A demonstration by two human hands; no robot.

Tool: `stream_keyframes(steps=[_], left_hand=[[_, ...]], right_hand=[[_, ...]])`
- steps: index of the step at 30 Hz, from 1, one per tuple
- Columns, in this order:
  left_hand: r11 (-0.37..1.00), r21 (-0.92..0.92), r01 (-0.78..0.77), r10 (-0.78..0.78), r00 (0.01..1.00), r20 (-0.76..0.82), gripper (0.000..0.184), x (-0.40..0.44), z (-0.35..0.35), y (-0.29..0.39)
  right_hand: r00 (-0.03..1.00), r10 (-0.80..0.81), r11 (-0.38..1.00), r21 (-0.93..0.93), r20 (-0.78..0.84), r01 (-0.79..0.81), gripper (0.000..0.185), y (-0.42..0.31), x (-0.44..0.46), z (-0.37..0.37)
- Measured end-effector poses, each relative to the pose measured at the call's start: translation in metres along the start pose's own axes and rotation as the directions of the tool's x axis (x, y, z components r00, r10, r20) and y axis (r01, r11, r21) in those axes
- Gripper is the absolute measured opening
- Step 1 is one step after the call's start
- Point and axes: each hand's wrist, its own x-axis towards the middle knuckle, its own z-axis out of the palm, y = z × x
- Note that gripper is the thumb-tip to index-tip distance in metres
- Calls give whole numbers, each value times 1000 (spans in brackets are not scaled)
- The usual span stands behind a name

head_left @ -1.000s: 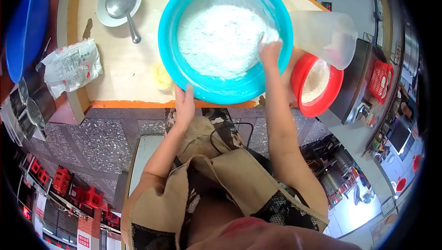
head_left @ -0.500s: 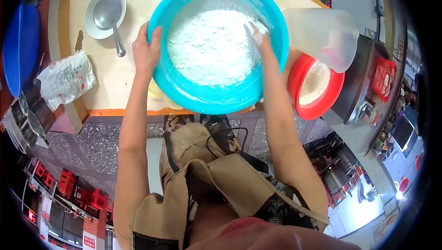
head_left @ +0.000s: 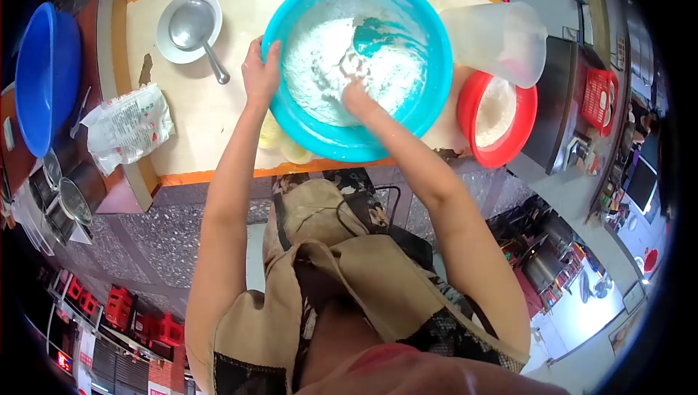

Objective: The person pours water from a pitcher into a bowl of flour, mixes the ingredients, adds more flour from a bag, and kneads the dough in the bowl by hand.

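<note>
A large turquoise basin holds white, floury powder, partly clumped. My left hand grips its left rim, with the thumb over the edge and the other fingers against the outside. Inside the basin, my right hand is pushed into the powder near the middle. White powder coats and hides its fingers, so I cannot see whether they hold anything. Beyond that hand, a patch of bare turquoise bottom shows.
Left on the table are a white bowl with a metal ladle in it and a printed plastic bag. At right are a translucent container and a red basin of pale powder. A blue basin stands far left.
My right hand has swept from the right side of the powder toward the middle, baring part of the bottom. My left hand stays on the rim. The whole view has shifted slightly.
</note>
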Motion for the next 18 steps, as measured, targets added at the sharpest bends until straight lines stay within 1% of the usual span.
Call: stream_keyframes(steps=[1, 2, 3, 4, 5, 6, 7, 8, 9, 10, 11, 12, 13, 14, 15, 16, 17, 18], left_hand=[[1000, 0, 1, -1, 1000, 7, 37, 2, -1, 0], [999, -31, 23, -23, 1000, 21, 36, 3, -1, -1], [997, -64, 50, -48, 998, 35, 35, 3, 0, -2], [997, -66, 51, -49, 998, 38, 35, 3, 1, -2], [994, -71, 86, -84, 996, 35, 34, 2, 0, 0], [990, -74, 122, -120, 992, 30, 32, -2, -2, 0], [990, -73, 123, -121, 992, 28, 32, -11, -3, -3], [989, -78, 122, -125, 992, -34, 32, -25, -2, -9], [990, -85, 113, -121, 987, -102, 31, -38, 1, -12], [971, -120, 205, -220, 967, -130, 31, -59, 8, -13], [941, -145, 307, -326, 936, -136, 31, -91, 12, -15], [926, -212, 311, -336, 938, -91, 32, -126, 16, -16], [905, -292, 309, -338, 939, -56, 33, -148, 19, -15], [905, -295, 307, -336, 941, -52, 33, -156, 16, -17], [927, -237, 291, -300, 954, -2, 35, -158, 10, -22], [946, -178, 269, -265, 963, 49, 37, -154, 3, -26], [960, -135, 246, -245, 969, 27, 37, -130, -5, -19], [970, -89, 224, -225, 974, 3, 37, -94, -12, -9]], right_hand=[[978, 93, 996, 3, -189, -95, 36, -1, 4, 50], [912, 179, 983, 20, -370, -185, 36, 1, 10, 76], [927, 221, 974, 27, -302, -224, 38, 5, 24, 83], [956, 242, 970, 50, -165, -237, 40, 12, 36, 88], [965, 257, 964, 76, -46, -253, 42, 18, 48, 94], [964, 259, 958, 108, 67, -265, 44, 24, 58, 99], [953, 254, 951, 134, 167, -277, 46, 27, 64, 104], [936, 238, 944, 165, 260, -286, 49, 31, 67, 107], [914, 217, 935, 197, 343, -296, 51, 33, 69, 95], [888, 176, 924, 239, 425, -297, 54, 37, 67, 82], [859, 125, 899, 309, 496, -309, 56, 36, 52, 46], [833, 99, 859, 377, 544, -347, 59, 31, 31, -2], [902, 139, 770, 528, 409, -358, 67, 18, 1, -62], [986, 146, 773, 612, 85, -167, 68, 26, -24, -44], [965, 240, 828, 541, -102, -148, 67, 32, -43, -50], [906, 306, 874, 463, -293, -146, 65, 41, -57, -54], [904, 311, 872, 465, -292, -149, 65, 58, -66, -50], [846, 495, 728, 626, -197, -280, 64, 78, -70, -39]])
